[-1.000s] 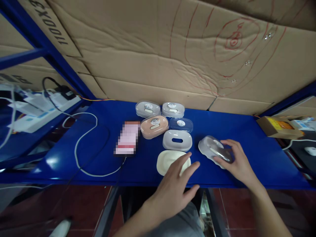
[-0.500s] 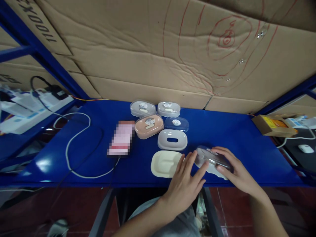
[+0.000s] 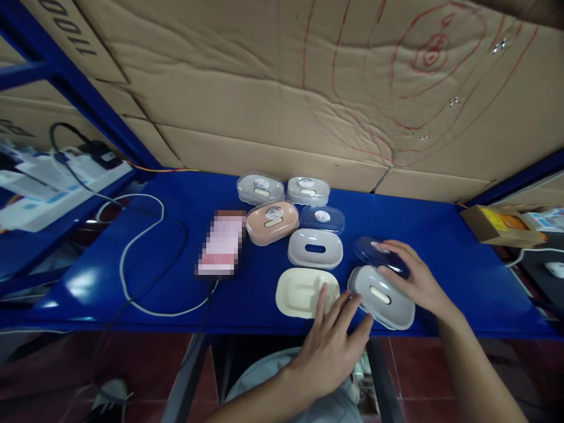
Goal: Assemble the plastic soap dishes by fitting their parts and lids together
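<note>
Clearly, the right hand [image 3: 416, 282] has hold of a clear lid [image 3: 374, 251] by its right end, thumb bent in on the near side and fingers over the top, the grip mostly closed – whether the lid rests on the blue worktop [image 3: 423, 226] or is slightly raised, I cannot tell. Just in front of the lid, right of centre and near the front edge of the worktop, lies a grey dish [image 3: 394, 305], uncovered, with a pale oblong piece in its middle

The left hand [image 3: 337, 346] is open, palm down, fingers loosely spread and gripping nothing visible. Its index finger is over the right part of a cream tray [image 3: 299, 294], its others near the grey dish's left end; contact is hard to judge

Behind the tray sits a pale slotted dish [image 3: 315, 239], then another clear lid [image 3: 322, 218] with a round sticker. A pink dish [image 3: 273, 223] is beside them to the left, and two covered dishes [image 3: 261, 189] stand side by side close to the back edge. Farther left lies a phone [image 3: 222, 244], its screen pixelated – a white cable [image 3: 126, 258] loops from its near end
</note>
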`<state>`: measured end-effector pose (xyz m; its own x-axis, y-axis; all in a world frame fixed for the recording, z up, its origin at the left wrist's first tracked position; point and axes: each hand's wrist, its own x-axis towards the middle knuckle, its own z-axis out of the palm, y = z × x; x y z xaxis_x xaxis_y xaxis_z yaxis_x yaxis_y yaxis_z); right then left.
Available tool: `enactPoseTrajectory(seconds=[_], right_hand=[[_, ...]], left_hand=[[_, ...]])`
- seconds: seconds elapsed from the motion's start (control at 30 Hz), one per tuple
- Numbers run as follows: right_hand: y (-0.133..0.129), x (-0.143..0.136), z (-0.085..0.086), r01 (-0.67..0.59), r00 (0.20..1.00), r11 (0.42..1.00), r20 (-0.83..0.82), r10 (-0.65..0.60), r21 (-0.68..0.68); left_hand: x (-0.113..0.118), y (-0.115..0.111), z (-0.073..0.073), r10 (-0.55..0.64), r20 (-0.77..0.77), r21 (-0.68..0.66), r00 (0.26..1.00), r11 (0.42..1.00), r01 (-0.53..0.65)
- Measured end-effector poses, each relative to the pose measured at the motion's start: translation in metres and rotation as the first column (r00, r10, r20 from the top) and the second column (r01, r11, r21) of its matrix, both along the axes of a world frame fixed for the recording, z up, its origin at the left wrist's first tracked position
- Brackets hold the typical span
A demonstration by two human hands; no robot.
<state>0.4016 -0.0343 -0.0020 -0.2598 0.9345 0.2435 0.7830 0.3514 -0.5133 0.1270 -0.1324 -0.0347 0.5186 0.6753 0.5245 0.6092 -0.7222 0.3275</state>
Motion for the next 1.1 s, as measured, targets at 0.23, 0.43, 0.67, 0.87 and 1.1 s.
enactPoseTrajectory(seconds=[0.23, 0.43, 0.67, 0.87, 1.1], right_hand=[[0.055, -0.007, 0.000, -0.061, 0.986, 0.994, 0.160, 0.045, 0.092], [-0.030, -0.014, 0.022, -0.054, 0.966, 0.995, 0.248, 0.073, -0.080], [-0.078, -0.017, 0.012, 0.067, 0.982, 0.987, 0.185, -0.039, -0.147], [-0.094, -0.058, 0.030, -0.126, 0.968, 0.987, -0.229, 0.101, -0.099], [-0.098, -0.110, 0.013, -0.270, 0.912, 0.955, -0.349, 0.214, -0.121]], left_hand=[[-0.012, 0.001, 0.008, -0.033, 0.064, -0.029, 0.997, 0.999, 0.035], [-0.042, 0.005, 0.019, 0.008, 0.320, -0.089, 0.948, 0.996, 0.021], [-0.057, 0.002, 0.026, 0.021, 0.549, -0.255, 0.835, 0.956, 0.143], [-0.030, 0.001, 0.030, 0.158, 0.819, -0.474, 0.552, 0.728, 0.496], [-0.040, 0.008, 0.028, 0.344, 0.860, -0.511, 0.377, 0.598, 0.618]])
